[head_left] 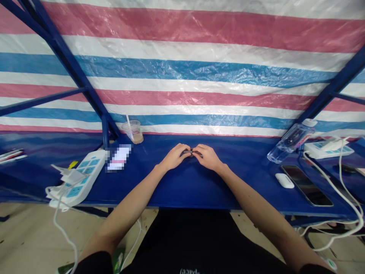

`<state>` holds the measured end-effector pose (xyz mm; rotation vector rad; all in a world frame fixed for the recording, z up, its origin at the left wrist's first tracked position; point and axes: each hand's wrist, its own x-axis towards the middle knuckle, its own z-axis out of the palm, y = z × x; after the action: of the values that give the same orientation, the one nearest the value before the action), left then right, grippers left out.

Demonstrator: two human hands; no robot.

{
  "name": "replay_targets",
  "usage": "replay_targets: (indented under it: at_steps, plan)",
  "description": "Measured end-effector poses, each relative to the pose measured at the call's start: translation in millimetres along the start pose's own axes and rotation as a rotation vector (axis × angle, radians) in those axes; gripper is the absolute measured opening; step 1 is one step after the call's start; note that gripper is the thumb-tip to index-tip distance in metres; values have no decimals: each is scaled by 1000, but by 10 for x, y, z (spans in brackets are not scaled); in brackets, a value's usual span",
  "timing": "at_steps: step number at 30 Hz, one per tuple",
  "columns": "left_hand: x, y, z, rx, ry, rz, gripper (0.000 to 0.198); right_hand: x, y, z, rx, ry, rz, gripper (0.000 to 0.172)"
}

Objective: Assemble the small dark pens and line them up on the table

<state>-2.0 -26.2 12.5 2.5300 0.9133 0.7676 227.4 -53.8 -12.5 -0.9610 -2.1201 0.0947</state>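
Note:
In the head view, both my hands meet at the middle of a blue table. Between them is a small, dark, slim object, mostly covered by my fingers; its kind does not show. My left hand is closed on its left end, thumb below and fingers above. On the other end my right hand grips in the same way. The fingertips of the two hands almost touch. I cannot tell whether the object rests on the table or is held just over it.
A plastic cup with a straw, a blurred-out flat item and a power strip are on the left. On the right are a water bottle, a white earbud case, a phone and another power strip with cables.

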Motion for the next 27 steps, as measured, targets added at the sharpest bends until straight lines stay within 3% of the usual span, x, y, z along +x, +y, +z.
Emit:
replay_targets:
  at_steps: [3, 7, 27]
  plan:
    - [4, 3, -14, -3, -19, 15, 33, -2, 2, 0, -6, 1, -7, 13]
    - [1, 11, -18, -21, 9, -34, 31, -1, 2, -6, -5, 0, 2, 16]
    - [3, 19, -17, -11, 12, -3, 26, 5, -2, -10, -16, -4, -4, 15]
